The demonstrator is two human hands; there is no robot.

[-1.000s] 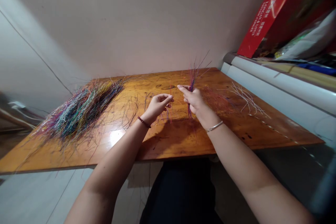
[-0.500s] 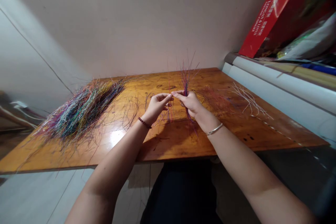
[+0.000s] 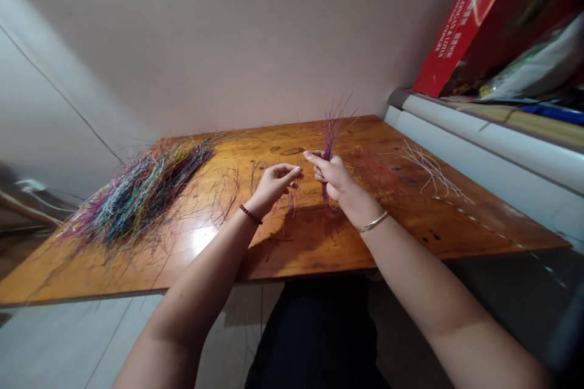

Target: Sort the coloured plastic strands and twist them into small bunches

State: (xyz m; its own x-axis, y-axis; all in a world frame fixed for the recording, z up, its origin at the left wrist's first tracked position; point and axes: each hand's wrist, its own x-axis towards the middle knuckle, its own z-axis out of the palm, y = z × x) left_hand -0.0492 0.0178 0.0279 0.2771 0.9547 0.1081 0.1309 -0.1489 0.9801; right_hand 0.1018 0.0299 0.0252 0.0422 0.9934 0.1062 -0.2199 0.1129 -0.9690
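Observation:
My right hand (image 3: 332, 175) is closed round a bundle of thin purple and red wires (image 3: 329, 134), which stands roughly upright with its ends fanning out above and below the fist. The thumb and forefinger of that hand point left, towards my left hand (image 3: 279, 182). Thumb and fingertip of the left hand are pinched on a single thin reddish wire (image 3: 298, 134) that rises faintly above them. A small gap lies between the two hands, over the middle of the wooden table (image 3: 301, 255).
A large heap of multicoloured wires (image 3: 150, 188) covers the table's left side. Dark loose wires (image 3: 225, 194) lie beside it. To the right are scattered reddish wires (image 3: 378, 170) and several white ones (image 3: 433, 173). A red box (image 3: 465, 30) stands on the ledge at the right.
My hands have come apart: the right thumb and forefinger have lifted up and right from the left fingertips. The bundle has shifted slightly right with the right hand.

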